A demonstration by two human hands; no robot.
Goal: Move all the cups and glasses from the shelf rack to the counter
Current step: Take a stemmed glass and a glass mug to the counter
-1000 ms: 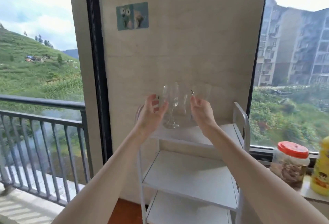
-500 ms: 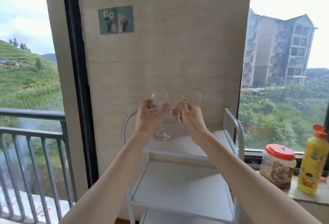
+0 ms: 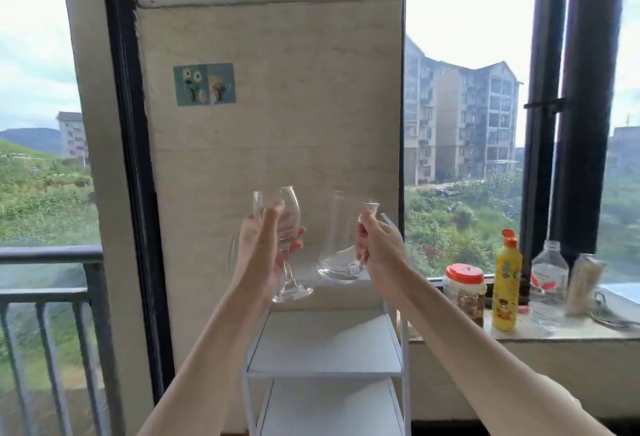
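Observation:
My left hand [image 3: 260, 248] is shut around the bowl of a clear stemmed wine glass [image 3: 288, 283], lifted off the white shelf rack [image 3: 325, 342] and tilted slightly. My right hand [image 3: 378, 248] grips the handle of a clear glass mug [image 3: 337, 235], also raised above the rack's top shelf and leaning left. Both glasses hang in the air in front of the beige wall panel. The shelves I can see below hold nothing.
To the right runs a stone window ledge [image 3: 554, 330] with a red-lidded jar [image 3: 464, 288], a yellow squeeze bottle [image 3: 506, 280], a clear plastic bottle [image 3: 550, 283] and a packet. A balcony railing [image 3: 48, 262] lies beyond the glass on the left.
Both hands closed on the glasses and lifted them off the top shelf. My view has swung to the right, showing more of the ledge.

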